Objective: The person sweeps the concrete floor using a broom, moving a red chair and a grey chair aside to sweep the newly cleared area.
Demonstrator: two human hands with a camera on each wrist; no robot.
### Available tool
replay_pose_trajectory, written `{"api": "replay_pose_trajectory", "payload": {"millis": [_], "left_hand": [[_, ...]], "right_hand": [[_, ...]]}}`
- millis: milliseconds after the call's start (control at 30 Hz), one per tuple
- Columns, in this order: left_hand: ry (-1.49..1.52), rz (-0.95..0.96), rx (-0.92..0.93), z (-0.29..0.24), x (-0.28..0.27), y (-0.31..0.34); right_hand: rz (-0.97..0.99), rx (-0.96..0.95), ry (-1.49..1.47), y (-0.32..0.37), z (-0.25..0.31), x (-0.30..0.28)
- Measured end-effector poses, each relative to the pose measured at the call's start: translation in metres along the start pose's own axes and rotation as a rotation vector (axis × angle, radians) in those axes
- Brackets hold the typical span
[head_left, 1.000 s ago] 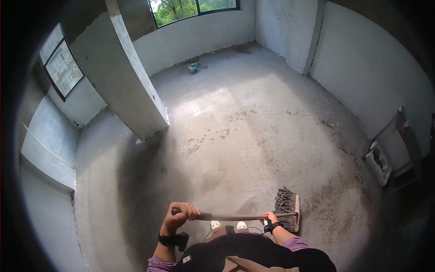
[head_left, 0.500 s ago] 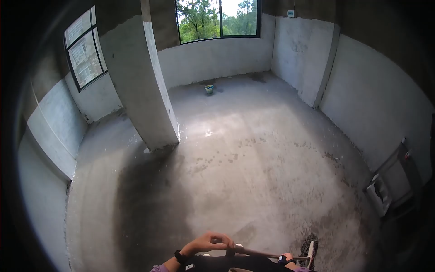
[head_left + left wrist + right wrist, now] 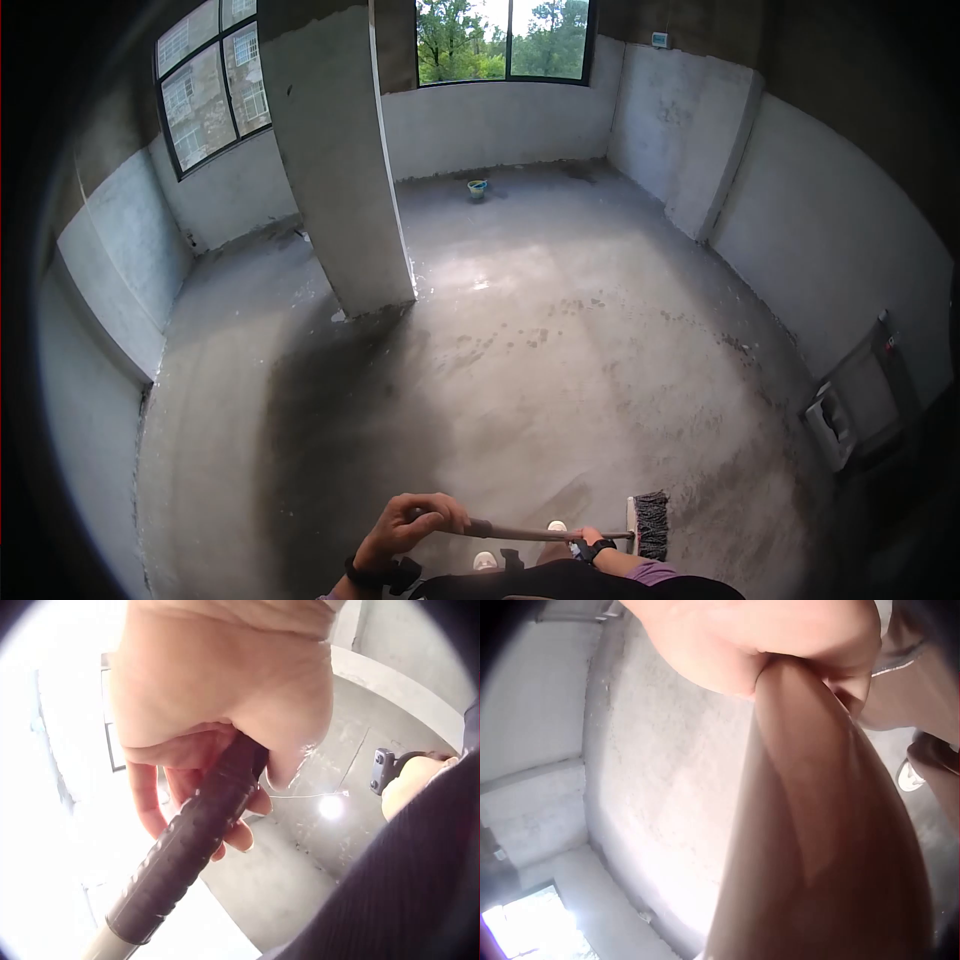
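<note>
A mop's long handle [image 3: 510, 533] lies nearly level across the front of the body in the head view. My left hand [image 3: 412, 522] holds its dark grip end; the left wrist view shows the ribbed dark grip [image 3: 184, 851] running under the palm of my left hand [image 3: 225, 682], with fingers curled round it. Lower on the pole, my right hand [image 3: 588, 543] grips near the mop head [image 3: 651, 525], whose grey strands are at the right on the floor. In the right wrist view my right hand [image 3: 780, 637] wraps the brown pole [image 3: 817, 802].
A concrete pillar [image 3: 335, 160] stands left of centre on the floor [image 3: 560, 400]. Near the far wall sits a small bucket [image 3: 477, 189]. A white-and-dark object [image 3: 832, 425] leans by the right wall. Two shoes [image 3: 485, 562] show below the handle.
The view has tilted up from a second ago. Since half a second ago, the left hand has moved left, and the mop head has shifted left, its strands now facing right of the bar.
</note>
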State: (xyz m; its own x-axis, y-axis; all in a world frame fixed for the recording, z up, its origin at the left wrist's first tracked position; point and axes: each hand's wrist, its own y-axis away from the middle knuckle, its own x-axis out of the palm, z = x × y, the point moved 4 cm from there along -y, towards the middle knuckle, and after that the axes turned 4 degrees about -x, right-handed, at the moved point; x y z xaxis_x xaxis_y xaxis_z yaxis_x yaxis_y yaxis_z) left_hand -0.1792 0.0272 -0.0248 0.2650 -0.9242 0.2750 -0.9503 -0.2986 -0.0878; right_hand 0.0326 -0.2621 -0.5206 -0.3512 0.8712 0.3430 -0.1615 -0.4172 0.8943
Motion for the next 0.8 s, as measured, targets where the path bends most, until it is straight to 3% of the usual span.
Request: {"api": "replay_pose_trajectory", "payload": {"millis": [100,133,167,233,300,400,467,500,567,633,700,733,767,800], "left_hand": [[-0.102,-0.119,0.141,-0.049,-0.027,0.027],[-0.111,-0.12,0.186,-0.063,-0.032,0.036],[-0.119,-0.12,0.234,-0.077,-0.037,0.045],[-0.151,-0.111,0.3,-0.106,-0.036,0.063],[-0.196,-0.1,0.334,-0.135,-0.025,0.078],[-0.089,0.002,0.386,-0.155,-0.005,0.097],[-0.083,0.056,0.367,-0.164,0.009,0.105],[-0.081,0.083,0.353,-0.166,0.017,0.107],[-0.062,0.15,0.361,-0.166,0.036,0.104],[-0.017,0.26,0.342,-0.16,0.047,0.094],[-0.027,0.24,0.321,-0.151,0.055,0.079],[-0.013,0.253,0.315,-0.143,0.055,0.072],[-0.01,0.238,0.282,-0.135,0.057,0.066],[0.024,0.24,0.279,-0.123,0.058,0.061]], "right_hand": [[-0.036,-0.006,0.011,0.015,-0.019,0.092],[-0.008,0.04,-0.175,-0.005,-0.034,0.11],[-0.063,0.012,-0.175,0.008,-0.04,0.139],[0.054,0.051,-0.043,-0.016,-0.063,0.166],[0.043,0.16,-0.055,0.016,-0.073,0.207],[0.239,0.171,0.042,0.028,-0.087,0.243],[0.47,0.07,0.163,0.017,-0.095,0.253],[0.31,0.343,-0.057,0.074,-0.088,0.274],[0.422,0.48,-0.218,0.048,-0.102,0.263],[0.352,0.222,-0.026,0.083,-0.085,0.256],[0.626,0.436,-0.183,0.039,-0.092,0.216],[0.521,0.21,-0.138,0.068,-0.078,0.206],[0.581,0.329,-0.229,0.061,-0.076,0.186],[0.444,0.225,-0.223,0.066,-0.071,0.172]]}}
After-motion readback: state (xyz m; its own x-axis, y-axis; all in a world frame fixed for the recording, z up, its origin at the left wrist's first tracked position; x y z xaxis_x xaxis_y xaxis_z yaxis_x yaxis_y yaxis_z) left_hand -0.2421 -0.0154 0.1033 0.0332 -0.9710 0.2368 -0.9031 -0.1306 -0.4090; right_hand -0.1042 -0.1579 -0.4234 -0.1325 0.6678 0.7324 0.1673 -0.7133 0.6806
